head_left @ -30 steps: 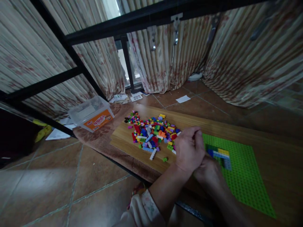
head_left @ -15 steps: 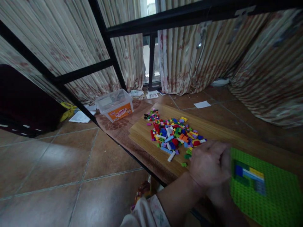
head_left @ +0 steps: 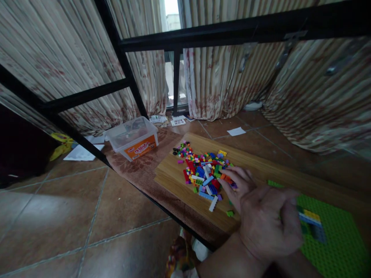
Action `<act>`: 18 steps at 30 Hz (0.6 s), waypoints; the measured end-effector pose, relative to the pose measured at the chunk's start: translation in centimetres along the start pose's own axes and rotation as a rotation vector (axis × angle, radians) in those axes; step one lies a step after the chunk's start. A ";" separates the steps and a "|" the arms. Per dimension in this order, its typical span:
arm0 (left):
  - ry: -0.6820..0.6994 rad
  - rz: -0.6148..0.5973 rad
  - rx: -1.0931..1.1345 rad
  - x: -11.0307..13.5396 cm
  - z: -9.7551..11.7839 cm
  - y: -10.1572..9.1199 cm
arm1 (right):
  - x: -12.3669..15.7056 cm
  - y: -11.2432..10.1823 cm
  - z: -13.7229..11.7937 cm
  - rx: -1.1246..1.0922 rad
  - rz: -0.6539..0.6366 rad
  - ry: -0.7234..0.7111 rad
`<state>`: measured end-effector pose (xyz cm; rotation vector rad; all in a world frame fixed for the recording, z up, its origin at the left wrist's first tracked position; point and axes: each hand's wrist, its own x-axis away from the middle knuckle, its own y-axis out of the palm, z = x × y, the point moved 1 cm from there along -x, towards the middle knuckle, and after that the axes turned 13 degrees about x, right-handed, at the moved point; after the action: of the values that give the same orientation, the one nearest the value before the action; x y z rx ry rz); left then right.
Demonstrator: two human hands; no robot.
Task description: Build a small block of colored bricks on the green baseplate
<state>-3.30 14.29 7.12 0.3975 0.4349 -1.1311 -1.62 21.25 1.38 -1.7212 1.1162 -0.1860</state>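
Note:
A heap of small colourful toy building bricks [head_left: 199, 172] lies on a wooden board. My right hand [head_left: 242, 183] reaches into its right side, thumb and fingers apart around some orange bricks [head_left: 227, 178]. Nearer to me, my left hand [head_left: 268, 220] crosses over the right forearm with its fingers curled in; whatever they hold is hidden. It covers part of a green studded baseplate [head_left: 337, 227]. On that plate sit yellow, light blue and grey bricks [head_left: 312, 219], partly behind the left thumb.
The wooden board [head_left: 171, 166] rests on a brown cloth [head_left: 130, 170]. A clear plastic box [head_left: 131, 139] with an orange label stands at its far left end. Black frame bars [head_left: 127, 73] cross in front of curtains [head_left: 214, 81]. Papers [head_left: 236, 131] lie on the tiled floor.
My right hand has come out from behind the left and reached into the brick heap. My left hand has shifted right and nearer, over the baseplate's edge. The view has turned slightly.

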 end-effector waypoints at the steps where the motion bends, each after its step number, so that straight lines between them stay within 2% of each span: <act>1: 0.014 -0.012 0.035 0.0 0.0 0.0 | -0.9 0.2 0.2 0.037 0.020 0.002; 4: 0.011 -0.006 0.080 -0.2 0.0 0.0 | -2.3 1.0 0.9 0.154 0.044 -0.058; 7: 0.006 0.011 0.089 -0.3 0.0 -0.1 | -1.8 1.4 1.8 0.197 0.048 -0.116; 12: 0.043 0.023 0.096 -0.3 0.0 0.0 | -2.0 0.3 1.7 0.218 0.119 -0.161; 15: 0.054 0.030 0.095 -0.3 0.0 0.2 | -4.2 0.0 0.4 0.206 0.020 -0.248; 18: 0.043 0.040 0.101 -0.4 0.0 0.2 | -6.3 0.6 -0.3 0.226 -0.133 -0.308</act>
<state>-3.25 14.73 7.33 0.5182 0.4070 -1.1102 -5.65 25.71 3.34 -1.5593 0.7270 -0.1188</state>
